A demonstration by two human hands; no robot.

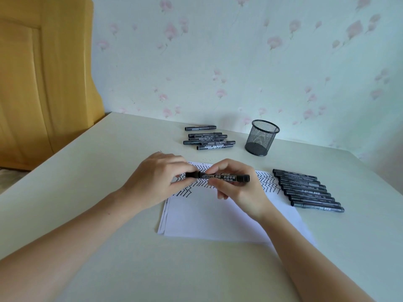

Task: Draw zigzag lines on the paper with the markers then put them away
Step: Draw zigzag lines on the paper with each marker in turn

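A black marker [226, 178] lies level in the air above the white paper [209, 216]. My left hand [159, 182] pinches its left end, where the cap is, and my right hand [235, 188] grips the barrel. Black zigzag lines [267, 182] cover the paper's far part. Several markers [307, 189] lie in a neat row right of the paper. Several more markers [207, 139] lie in a loose group at the back of the table. A black mesh pen cup [261, 138] stands upright beside that group.
The pale table [109, 192] ends at a flowered wall behind the cup. A yellow wooden door [43, 79] stands at the left beyond the table's edge. More sheets lie stacked under the paper.
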